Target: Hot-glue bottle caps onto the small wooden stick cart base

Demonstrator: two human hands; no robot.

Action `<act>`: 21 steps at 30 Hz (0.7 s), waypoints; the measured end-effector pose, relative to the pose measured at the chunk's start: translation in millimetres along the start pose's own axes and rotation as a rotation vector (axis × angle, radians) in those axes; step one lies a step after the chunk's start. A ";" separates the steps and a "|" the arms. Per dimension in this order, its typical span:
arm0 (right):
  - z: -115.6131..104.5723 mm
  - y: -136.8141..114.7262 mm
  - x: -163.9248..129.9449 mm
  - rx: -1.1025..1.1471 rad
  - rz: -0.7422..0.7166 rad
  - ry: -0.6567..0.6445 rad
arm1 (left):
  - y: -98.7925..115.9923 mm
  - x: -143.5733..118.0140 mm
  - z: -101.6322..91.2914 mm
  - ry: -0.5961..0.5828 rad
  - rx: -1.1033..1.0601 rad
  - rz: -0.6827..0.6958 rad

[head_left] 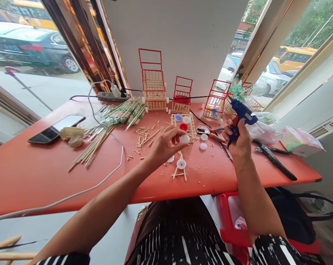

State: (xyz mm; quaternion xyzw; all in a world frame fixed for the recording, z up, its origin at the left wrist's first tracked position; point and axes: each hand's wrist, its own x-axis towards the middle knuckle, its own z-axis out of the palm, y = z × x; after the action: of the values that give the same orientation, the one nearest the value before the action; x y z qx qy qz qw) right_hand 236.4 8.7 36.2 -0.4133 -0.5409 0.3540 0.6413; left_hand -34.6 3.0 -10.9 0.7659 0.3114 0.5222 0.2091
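Observation:
My left hand pinches a white bottle cap above the middle of the table. In my right hand is a blue glue gun, its nozzle pointing up and to the left. Below my left hand lies a small frame of wooden sticks with a white cap on it. A stick rack behind holds a blue cap, a white one and a red cap. Two more white caps lie right of my left hand, close to orange-handled pliers.
Stick-built carts with red frames stand along the back wall. Bundled sticks, a phone or tablet and a white cable occupy the left. Black-handled cutters and a tissue pack lie right. A red stool stands below.

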 end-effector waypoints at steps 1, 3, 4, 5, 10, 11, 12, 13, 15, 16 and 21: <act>-0.3 0.4 -0.1 0.022 0.011 0.009 | 0.1 -1.6 1.6 -0.024 -0.002 0.005; -1.0 1.3 -0.4 0.066 0.027 0.030 | -0.2 -4.3 4.5 -0.058 -0.009 0.013; -1.4 1.7 -0.6 0.080 0.031 0.034 | -0.4 -5.2 6.0 -0.068 -0.012 0.013; -1.7 2.1 -0.8 0.092 0.036 0.033 | -0.3 -5.8 7.7 -0.077 -0.011 0.010; -2.9 4.0 -0.2 0.193 0.036 0.046 | 5.4 -5.2 14.8 -0.173 0.034 -0.035; -3.0 4.4 0.3 0.196 0.028 0.048 | 7.6 -4.6 15.2 -0.185 0.040 -0.036; -3.0 4.9 0.8 0.187 0.020 0.045 | 9.9 -3.9 15.0 -0.187 0.044 -0.032; -3.0 5.4 1.3 0.171 0.014 0.042 | 12.1 -3.0 14.1 -0.185 0.050 -0.028; -2.7 6.1 1.9 0.139 0.007 0.028 | 16.2 -0.5 10.6 -0.187 0.070 -0.024; -2.4 6.2 1.8 0.130 0.007 0.020 | 17.8 1.0 8.3 -0.202 0.083 -0.025; 0.1 4.7 -0.8 0.151 0.027 -0.007 | 20.1 10.0 6.6 -0.346 0.158 -0.034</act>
State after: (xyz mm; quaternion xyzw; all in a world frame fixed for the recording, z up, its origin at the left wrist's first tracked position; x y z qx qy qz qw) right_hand 236.2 9.8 31.5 -0.3698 -0.5093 0.4038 0.6639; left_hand -20.7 -4.5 6.4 0.8529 0.3238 0.3529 0.2078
